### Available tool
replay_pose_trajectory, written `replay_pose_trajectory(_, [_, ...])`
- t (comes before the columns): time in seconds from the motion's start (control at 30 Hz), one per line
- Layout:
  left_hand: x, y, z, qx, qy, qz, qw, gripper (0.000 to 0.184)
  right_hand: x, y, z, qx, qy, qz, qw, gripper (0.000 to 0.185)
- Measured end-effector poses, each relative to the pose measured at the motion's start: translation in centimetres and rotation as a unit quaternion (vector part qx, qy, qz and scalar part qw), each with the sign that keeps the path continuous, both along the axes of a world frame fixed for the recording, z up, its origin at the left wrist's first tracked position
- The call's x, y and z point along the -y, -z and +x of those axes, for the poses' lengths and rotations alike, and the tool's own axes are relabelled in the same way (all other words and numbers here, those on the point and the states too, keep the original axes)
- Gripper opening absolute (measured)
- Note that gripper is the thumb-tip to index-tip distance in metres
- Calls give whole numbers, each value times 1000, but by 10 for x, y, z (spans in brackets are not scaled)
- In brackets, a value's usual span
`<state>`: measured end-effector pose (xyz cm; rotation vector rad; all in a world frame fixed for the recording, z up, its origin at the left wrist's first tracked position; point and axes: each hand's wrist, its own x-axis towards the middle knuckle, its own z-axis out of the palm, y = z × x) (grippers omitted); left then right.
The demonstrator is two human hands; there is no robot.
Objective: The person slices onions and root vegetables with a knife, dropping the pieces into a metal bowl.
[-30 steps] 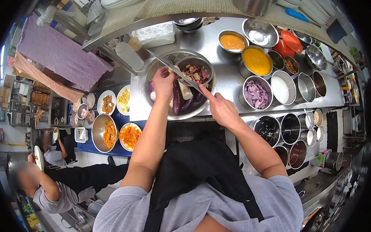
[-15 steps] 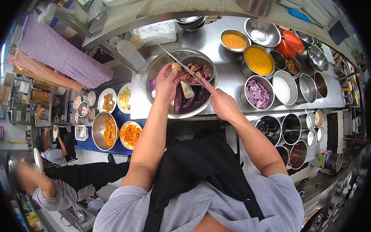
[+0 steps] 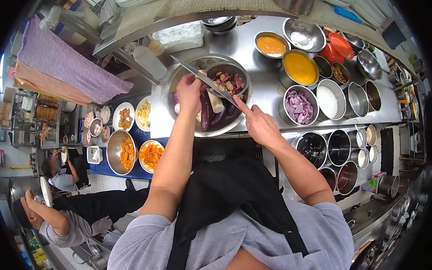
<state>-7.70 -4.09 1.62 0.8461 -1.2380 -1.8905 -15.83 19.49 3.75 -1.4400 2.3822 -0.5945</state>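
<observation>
My right hand (image 3: 261, 124) grips a long knife (image 3: 194, 71) at its handle end, index finger stretched along it. The blade slants up to the left over a large perforated metal colander (image 3: 247, 116). Beside the blade, my left hand (image 3: 190, 92) is closed on a pale yellowish vegetable piece (image 3: 203, 73), mostly hidden by knife and fingers. Inside the colander rests a smaller metal bowl (image 3: 243, 76) of reddish and pale scraps (image 3: 231, 82). Below it lie dark purple eggplants (image 3: 205, 114) and a whitish vegetable length (image 3: 216, 102). A purple onion (image 3: 175, 97) shows at the left rim.
Pots of orange liquid (image 3: 272, 46), yellow liquid (image 3: 300, 69), sliced purple onion (image 3: 299, 107) and white contents (image 3: 330, 100) stand right. A squeeze bottle (image 3: 149, 63) and white container (image 3: 179, 37) stand behind. Bowls of orange pieces (image 3: 127, 154) are left; a co-worker (image 3: 57, 221) stands lower left.
The knife has shifted slightly left and its blade now appears broader, covering more of the pale piece. My left hand has turned and moved a little left and down.
</observation>
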Motion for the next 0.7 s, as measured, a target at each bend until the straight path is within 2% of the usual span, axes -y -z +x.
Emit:
replay_pose_trajectory(0.13, [-6, 11, -2, 8, 32, -20, 999, 23, 15, -3, -3, 18, 11, 24, 999, 74])
replay_pose_trajectory(0.23, [-15, 16, -3, 1, 63, -1, 998, 21, 34, 6, -18, 76, 0, -12, 997, 72])
replay_pose_trajectory(0.3, [-21, 10, 0, 32, 77, 5, 997, 22, 42, 2, -25, 136, 4, 48, 990, 71])
replay_pose_trajectory(0.5, [6, 18, 4, -25, 11, 53, 998, 32, 34, 6, -15, 91, -4, -36, 995, 76])
replay_pose_trajectory(0.57, [8, 19, 3, -67, -4, 67, 995, 30, 32, 1, -5, 70, -2, -24, 997, 75])
replay_pose_trajectory(0.7, [6, 14, -3, -47, -63, 64, 995, 27, 27, 0, 8, 41, -5, 3, 999, 78])
